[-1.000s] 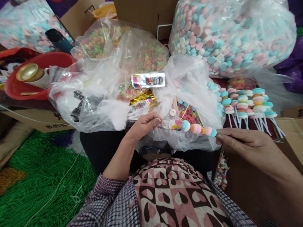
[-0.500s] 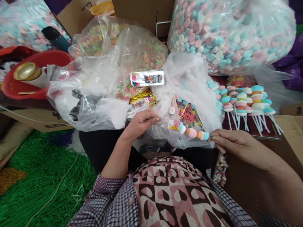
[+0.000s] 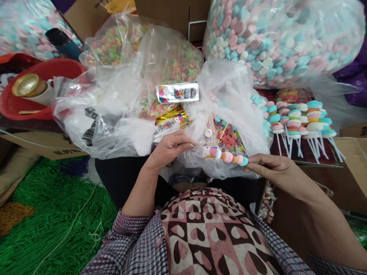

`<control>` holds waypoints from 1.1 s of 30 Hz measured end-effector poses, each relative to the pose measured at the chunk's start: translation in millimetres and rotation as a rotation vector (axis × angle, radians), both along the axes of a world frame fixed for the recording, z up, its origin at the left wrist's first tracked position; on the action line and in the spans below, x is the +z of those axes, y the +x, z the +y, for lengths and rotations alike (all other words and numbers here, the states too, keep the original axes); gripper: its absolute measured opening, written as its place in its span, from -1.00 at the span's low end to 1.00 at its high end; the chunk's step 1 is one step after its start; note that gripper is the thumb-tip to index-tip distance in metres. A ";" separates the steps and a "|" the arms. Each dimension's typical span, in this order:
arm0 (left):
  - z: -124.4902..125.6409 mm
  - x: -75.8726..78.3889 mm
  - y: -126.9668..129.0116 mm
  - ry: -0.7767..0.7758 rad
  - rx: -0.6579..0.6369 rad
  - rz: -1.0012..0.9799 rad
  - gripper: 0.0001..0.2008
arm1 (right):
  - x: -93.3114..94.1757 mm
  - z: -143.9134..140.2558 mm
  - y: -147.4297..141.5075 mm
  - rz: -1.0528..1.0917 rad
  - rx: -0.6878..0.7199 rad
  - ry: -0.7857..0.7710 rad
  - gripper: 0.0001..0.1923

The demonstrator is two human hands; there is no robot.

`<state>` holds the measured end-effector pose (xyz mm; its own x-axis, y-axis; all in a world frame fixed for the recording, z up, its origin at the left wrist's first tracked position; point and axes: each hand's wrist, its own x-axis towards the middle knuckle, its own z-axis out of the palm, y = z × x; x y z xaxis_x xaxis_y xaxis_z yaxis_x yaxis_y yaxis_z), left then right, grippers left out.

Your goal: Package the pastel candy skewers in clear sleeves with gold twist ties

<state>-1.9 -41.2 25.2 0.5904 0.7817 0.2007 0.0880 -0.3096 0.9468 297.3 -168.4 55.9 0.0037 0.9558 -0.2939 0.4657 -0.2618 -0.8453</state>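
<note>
Your left hand point(image 3: 169, 147) pinches the clear, crinkly sleeve end of the candy stick point(image 3: 229, 157) — a row of round, chalky discs in pink, white, orange and blue. Your right hand point(image 3: 268, 168) pinches the stick's other end. It lies level between both hands, over your lap, just in front of a soft see-through plastic bag point(image 3: 229, 88) — finished sticks point(image 3: 298, 122) lie to the right.

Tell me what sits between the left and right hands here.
In the head view, a candy skewer with a printed tag spans the gap between the left hand and right hand, over a clear plastic bag.
</note>
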 end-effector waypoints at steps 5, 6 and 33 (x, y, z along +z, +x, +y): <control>-0.7 3.8 2.2 -0.055 0.009 0.090 -0.79 | -4.5 -0.7 -1.3 -0.029 -0.081 0.072 -0.48; -1.1 4.4 2.8 -0.067 0.018 0.102 -0.79 | -5.0 -0.5 -1.6 -0.040 -0.087 0.085 -0.48; 2.3 29.5 44.5 -0.350 0.290 -0.538 -0.26 | -36.5 17.6 -75.7 0.454 -0.255 -0.035 -0.53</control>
